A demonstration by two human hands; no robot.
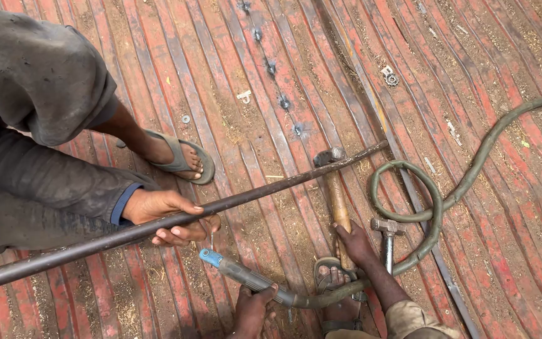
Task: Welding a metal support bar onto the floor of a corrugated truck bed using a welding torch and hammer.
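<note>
Left hand (252, 311) fingers closed on torch (246, 278), right hand (356, 246) fingers gripping hammer (337, 194) under rod (271, 187); co-worker's hand (164, 216) steadies rod.

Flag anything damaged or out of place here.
Loose hardware lies scattered on the ribbed red floor: a washer, a small bracket, a bolted fitting. The paint is worn and rusty, with dark scorched spots along one rib.
</note>
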